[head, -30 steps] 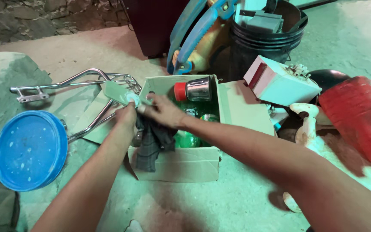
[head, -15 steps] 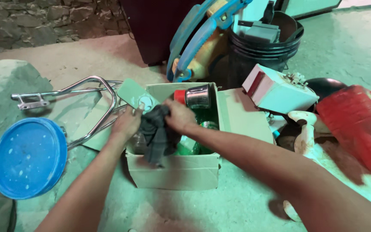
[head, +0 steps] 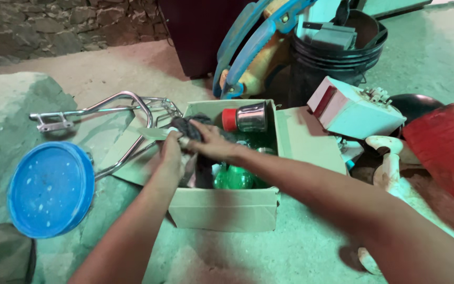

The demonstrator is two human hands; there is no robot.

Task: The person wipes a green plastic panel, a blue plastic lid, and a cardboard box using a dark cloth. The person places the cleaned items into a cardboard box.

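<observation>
An open cardboard box (head: 227, 210) sits on the concrete floor in front of me. Inside it lie green bottles (head: 233, 178) and a shiny metal can with a red cap (head: 245, 118). My left hand (head: 170, 152) and my right hand (head: 210, 142) meet over the box's left side. Both grip a dark grey cloth (head: 198, 158) that hangs down into the box. A flat metal blade-like piece (head: 151, 133) pokes out leftward from under my left hand.
A round blue lid (head: 48, 189) lies at the left, beside a chrome tubular rack (head: 101, 108). Behind the box stand stacked black buckets (head: 337, 52) and a blue-framed object (head: 248, 47). A white box (head: 353, 110), a red container (head: 447, 152) and a white fixture (head: 390, 163) crowd the right.
Both hands have kept hold of the dark cloth and drawn it slightly up and left over the box edge. The head camera has moved closer and lower.
</observation>
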